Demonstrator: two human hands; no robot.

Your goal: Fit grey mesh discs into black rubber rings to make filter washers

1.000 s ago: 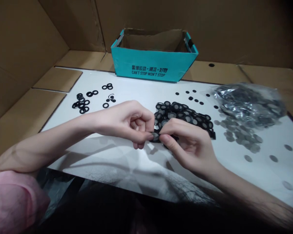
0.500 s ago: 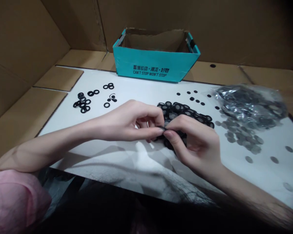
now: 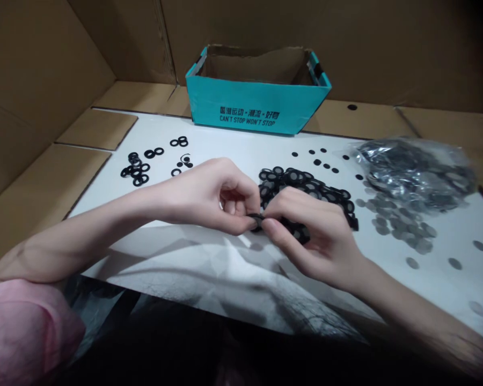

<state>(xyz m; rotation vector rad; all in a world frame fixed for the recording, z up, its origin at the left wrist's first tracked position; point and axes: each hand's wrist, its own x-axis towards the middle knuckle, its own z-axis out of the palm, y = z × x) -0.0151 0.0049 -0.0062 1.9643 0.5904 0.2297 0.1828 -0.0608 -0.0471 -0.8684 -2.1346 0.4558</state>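
My left hand [image 3: 209, 195] and my right hand [image 3: 309, 233] meet over the white sheet [image 3: 233, 155], fingertips pinched together on one small black ring [image 3: 257, 220]. Whether a grey mesh disc sits in the ring is hidden by my fingers. Right behind my hands lies a heap of black rings with grey centres [image 3: 306, 187]. A loose group of empty black rings [image 3: 139, 169] lies at the left of the sheet. Grey mesh discs [image 3: 394, 225] are scattered at the right, beside a clear plastic bag of discs [image 3: 414, 171].
A teal cardboard box [image 3: 257, 107], open on top, stands at the back centre. Brown cardboard walls and flaps [image 3: 44, 80] enclose the work area. A few small black dots [image 3: 317, 158] lie between the heap and the box. A pink sleeve [image 3: 24, 332] shows at the lower left.
Both hands have stayed pinched together on the small ring, shifting slightly right and then back while the fingers worked at it. The grey disc seen earlier between the fingertips is no longer visible.
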